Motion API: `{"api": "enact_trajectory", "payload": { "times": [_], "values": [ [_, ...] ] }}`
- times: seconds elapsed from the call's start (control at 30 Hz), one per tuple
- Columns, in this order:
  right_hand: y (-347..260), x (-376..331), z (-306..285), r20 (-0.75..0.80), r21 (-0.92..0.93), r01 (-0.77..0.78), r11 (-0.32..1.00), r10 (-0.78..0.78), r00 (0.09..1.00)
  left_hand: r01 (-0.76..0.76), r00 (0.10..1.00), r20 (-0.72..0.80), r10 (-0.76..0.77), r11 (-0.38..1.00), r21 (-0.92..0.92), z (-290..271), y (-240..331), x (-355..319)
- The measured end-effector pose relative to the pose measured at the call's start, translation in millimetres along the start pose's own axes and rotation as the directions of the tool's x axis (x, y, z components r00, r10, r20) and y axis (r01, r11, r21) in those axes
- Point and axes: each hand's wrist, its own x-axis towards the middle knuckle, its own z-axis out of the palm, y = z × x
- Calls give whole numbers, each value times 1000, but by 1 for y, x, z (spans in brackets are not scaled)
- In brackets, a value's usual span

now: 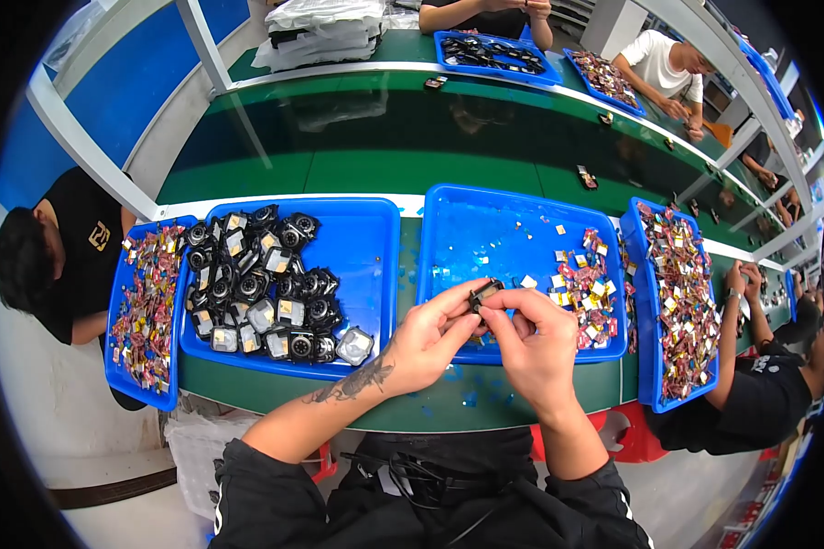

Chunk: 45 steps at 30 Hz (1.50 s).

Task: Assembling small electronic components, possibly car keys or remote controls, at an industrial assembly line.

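My left hand [426, 334] is closed round a small black watch-like case [485, 293], held tilted above the front of a blue tray [485, 215]. At the case's right side, my right hand [536, 343] pinches with thumb and forefinger; its fingertips touch the case, and any small part between them is too small to make out. Several small parts with pink, yellow and white faces [595, 288] lie at that tray's right end. To the left, another blue tray [371, 247] holds a heap of black watch-like cases [252, 284], some with clear or white covers.
Trays of small coloured parts stand at the far left [110, 352] and right [648, 366]. Beyond a white rail, a green conveyor belt [357, 169] carries a few scattered pieces. Co-workers sit at both sides and across the belt. A grey metal frame [87, 137] rises at the left.
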Motion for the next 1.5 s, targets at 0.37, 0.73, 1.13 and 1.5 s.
{"api": "enact_trajectory", "payload": {
  "times": [0.37, 0.73, 1.13, 1.5],
  "values": [
    [6, 8, -3, -11, -79, 34, 996, -35, 999, -35, 999, 37, 32, 997, 72, -3, -3, -1],
    [18, -16, -6, 146, 534, -263, 804, 219, 965, -288, 949, -41, 314, 910, 298, -5, 7, 2],
    [18, -12, -23, 229, 474, -330, 816, 248, 941, -373, 896, 105, 432, 599, 709, -5, 12, 0],
    [14, -12, -27, 312, 379, -342, 860, 229, 922, 163, 985, 35, -170, 973, 163, -13, 4, 3]
  ]
}}
